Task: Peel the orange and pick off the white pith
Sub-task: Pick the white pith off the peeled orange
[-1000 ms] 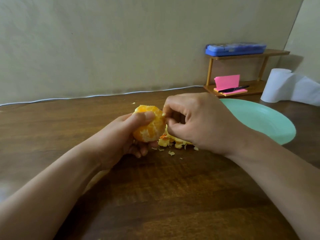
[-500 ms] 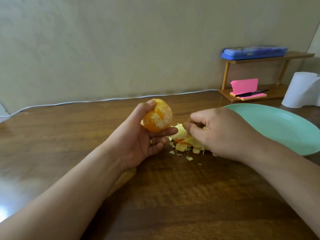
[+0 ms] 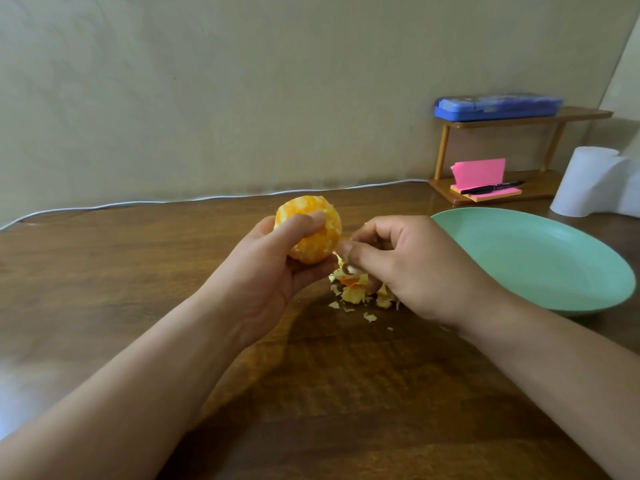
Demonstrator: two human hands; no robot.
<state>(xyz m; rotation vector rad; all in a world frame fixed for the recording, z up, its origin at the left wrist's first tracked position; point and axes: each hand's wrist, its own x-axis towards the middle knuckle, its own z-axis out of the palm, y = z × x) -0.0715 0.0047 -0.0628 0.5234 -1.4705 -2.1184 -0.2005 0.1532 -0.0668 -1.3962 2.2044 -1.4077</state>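
Right hand [image 3: 408, 268] is raised off the peel pile [image 3: 356, 293], where it sat half a second ago, and brought back to the orange [image 3: 308, 206]. The fruit is also rolled a little in the left hand [image 3: 273, 275], with the thumb now laid across its front.

Status:
- Orange is held clear of the wooden table [image 3: 311, 393], just above view centre. It is gripped by the left hand with the thumb over the front and the fingers curled underneath.
- Right thumb and forefinger are pressed together at the orange's 4 o'clock edge. A thin pale pith strand [image 3: 335, 252] appears to be pinched between them, and the other fingers are curled in.
- Peeling is judged done: no rind is seen on the visible face. The far side is hidden.
- Pith removal is judged partly done. Pale patches are spread over much of the visible surface, with bare orange flesh showing between them.
- Scraps are dropped on the table at 5 o'clock from the orange, partly under the right hand. A few crumbs are scattered toward 6 o'clock.
- Green plate [image 3: 540, 261] is set at 3 o'clock from the hands, just beside the pile.

Left to do: patches to be picked off one at a time, and the fruit to be turned so the hidden side can be checked.
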